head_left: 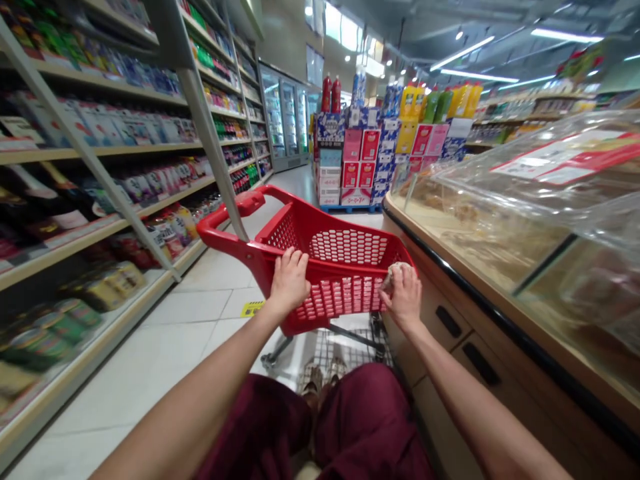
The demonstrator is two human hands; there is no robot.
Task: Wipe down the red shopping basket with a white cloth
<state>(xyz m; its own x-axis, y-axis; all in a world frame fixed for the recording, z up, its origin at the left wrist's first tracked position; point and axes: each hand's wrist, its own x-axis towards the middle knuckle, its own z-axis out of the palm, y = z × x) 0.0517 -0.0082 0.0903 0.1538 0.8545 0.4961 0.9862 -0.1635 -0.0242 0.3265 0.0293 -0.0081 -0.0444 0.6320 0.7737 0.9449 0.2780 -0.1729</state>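
One bright red shopping cart (336, 268) shows closely perforated sides (342, 295).

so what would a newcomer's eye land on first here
Probably the red shopping cart in the middle, with the left grip on its near rim. At its front end, the right grip holds a small pale item. Beyond, stacked boxes topped with colourful bottles stand out.
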